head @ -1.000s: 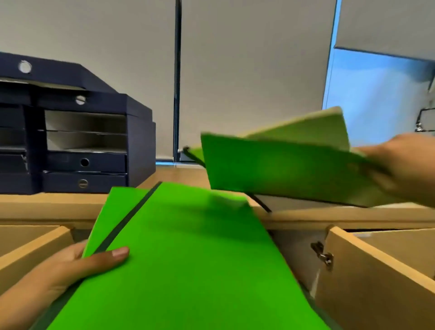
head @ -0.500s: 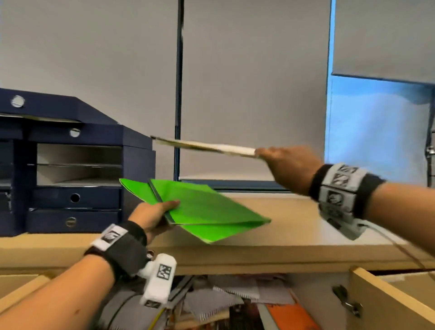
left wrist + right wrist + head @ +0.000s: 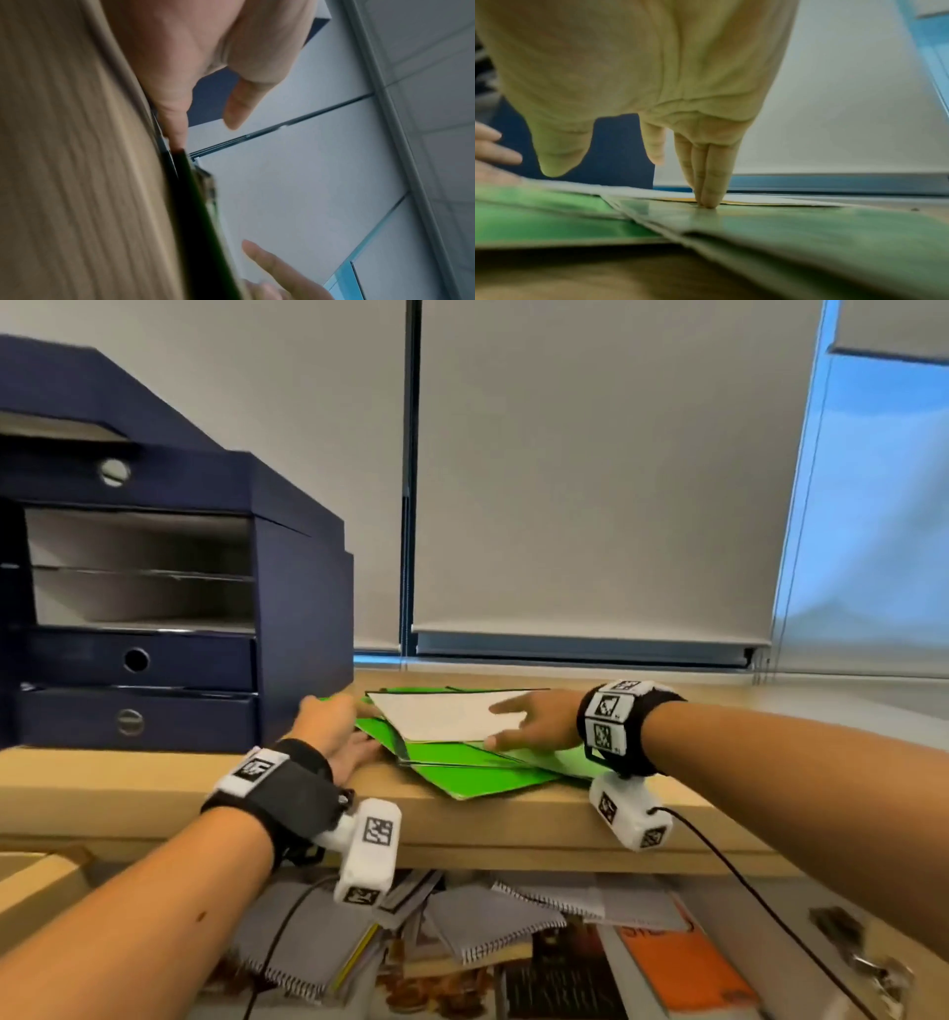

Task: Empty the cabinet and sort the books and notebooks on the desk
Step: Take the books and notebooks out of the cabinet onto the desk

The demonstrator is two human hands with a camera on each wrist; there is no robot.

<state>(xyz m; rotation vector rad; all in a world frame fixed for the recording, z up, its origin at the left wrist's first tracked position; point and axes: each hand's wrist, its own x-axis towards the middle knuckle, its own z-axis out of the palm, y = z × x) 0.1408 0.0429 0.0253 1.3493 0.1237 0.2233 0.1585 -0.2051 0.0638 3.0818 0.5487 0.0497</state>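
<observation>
Several green notebooks lie in a loose, fanned stack on the wooden desk, one corner over the front edge. The top one shows a white face. My left hand rests at the stack's left edge, with straight fingers touching the dark notebook edge. My right hand lies on the stack's right side, its straight fingers pressing tips down on a green cover. Neither hand grips anything.
A dark blue drawer unit stands on the desk just left of the stack. Below the desk the open cabinet holds spiral notebooks, an orange book and other books in a heap. Open cabinet doors flank it.
Half a second ago each hand held a notebook in the air. Both notebooks now lie stacked on the desk, and the hands have let go and rest flat on them.
</observation>
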